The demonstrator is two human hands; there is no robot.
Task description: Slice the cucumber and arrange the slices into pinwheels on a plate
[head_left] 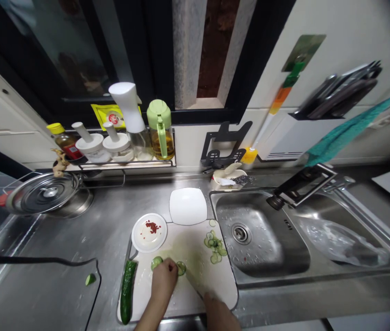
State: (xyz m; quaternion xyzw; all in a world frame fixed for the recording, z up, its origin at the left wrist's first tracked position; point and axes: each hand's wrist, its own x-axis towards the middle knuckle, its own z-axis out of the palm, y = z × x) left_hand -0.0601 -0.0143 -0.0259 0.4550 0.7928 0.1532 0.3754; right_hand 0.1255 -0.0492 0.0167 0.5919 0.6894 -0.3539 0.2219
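Nearest the camera, the right hand (217,310) enters at the bottom edge over the near right part of the white rectangular plastic cutting board (209,285). Its fingers are too blurred to tell how they are set, and a pale, blurred knife blade (195,284) slants from it toward the left hand (163,279). That hand's fingers are curled down, gripping a short pale-green cucumber piece (156,263) at the middle of the board. A long dark-green cucumber half (128,292) lies along the board's left edge. Thin cucumber slices (215,243) are heaped on the board's far right. A small round white plate with red bits (149,232) sits at its far left, and a square white dish (188,206) just beyond. A steel sink basin (260,239) lies to the right.
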